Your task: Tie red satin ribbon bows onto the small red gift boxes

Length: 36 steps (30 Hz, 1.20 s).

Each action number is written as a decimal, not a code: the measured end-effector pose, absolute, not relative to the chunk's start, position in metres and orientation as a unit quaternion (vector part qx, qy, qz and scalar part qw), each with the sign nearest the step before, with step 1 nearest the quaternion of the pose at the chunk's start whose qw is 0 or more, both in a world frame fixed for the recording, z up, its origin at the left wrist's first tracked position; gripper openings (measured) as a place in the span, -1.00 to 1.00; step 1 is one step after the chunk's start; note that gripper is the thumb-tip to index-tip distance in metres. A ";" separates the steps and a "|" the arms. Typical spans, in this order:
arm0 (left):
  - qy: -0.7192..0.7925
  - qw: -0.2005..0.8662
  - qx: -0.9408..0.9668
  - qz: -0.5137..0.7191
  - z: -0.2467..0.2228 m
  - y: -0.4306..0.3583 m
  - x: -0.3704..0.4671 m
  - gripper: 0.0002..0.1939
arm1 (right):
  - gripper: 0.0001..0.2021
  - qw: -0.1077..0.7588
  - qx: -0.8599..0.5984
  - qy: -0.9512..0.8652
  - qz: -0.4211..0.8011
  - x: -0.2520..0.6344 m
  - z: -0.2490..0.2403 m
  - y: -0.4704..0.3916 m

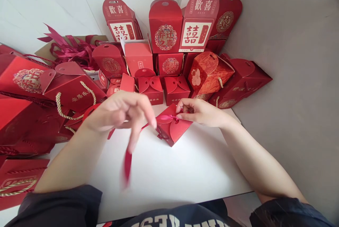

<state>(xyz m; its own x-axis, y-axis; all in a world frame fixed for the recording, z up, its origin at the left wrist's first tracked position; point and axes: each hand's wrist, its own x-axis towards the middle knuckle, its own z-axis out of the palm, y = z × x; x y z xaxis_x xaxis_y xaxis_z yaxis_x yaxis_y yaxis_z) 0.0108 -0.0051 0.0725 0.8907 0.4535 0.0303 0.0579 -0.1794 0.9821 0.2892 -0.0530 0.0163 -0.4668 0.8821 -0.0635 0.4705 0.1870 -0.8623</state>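
Observation:
A small red gift box sits on the white table, its curved top flaps closed together. A crimson ribbon crosses its top and runs through the opening there. My right hand pinches the ribbon at the top of the box with thumb and fingers. To the left, my left hand is raised and a little blurred, with the ribbon's other end held at its fingers. That loose end hangs below the fingertips, smeared by motion. Part of the ribbon between box and left hand is hidden behind the fingers.
Red gift boxes stand stacked along the back. More boxes, some with rope handles, crowd the left side. A carton with loose crimson ribbons is at back left. A grey wall rises on the right. The white table extends in front.

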 end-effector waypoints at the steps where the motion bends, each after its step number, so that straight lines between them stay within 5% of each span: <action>1: 0.154 0.615 0.765 0.114 0.080 -0.006 0.005 -0.42 | -0.82 0.231 -0.463 -0.735 0.439 0.289 0.016 -0.053; 3: 0.116 0.587 0.801 0.009 0.091 -0.008 -0.001 -0.54 | -0.81 0.231 -0.462 -0.735 0.439 0.289 0.015 -0.053; 6: 0.241 0.463 0.850 0.072 0.093 -0.013 0.011 -0.78 | -0.80 0.236 -0.457 -0.734 0.443 0.289 0.016 -0.053; 12: 0.364 0.235 0.887 0.158 0.053 -0.024 0.051 -0.74 | -0.80 0.232 -0.466 -0.738 0.429 0.289 0.016 -0.054; 25: 0.351 0.294 0.873 0.169 0.033 -0.026 0.064 -0.95 | -0.84 0.230 -0.461 -0.746 0.421 0.290 0.016 -0.053; 36: 0.180 0.009 0.961 0.211 0.034 -0.025 0.058 -0.87 | -0.83 0.242 -0.461 -0.747 0.412 0.296 0.019 -0.052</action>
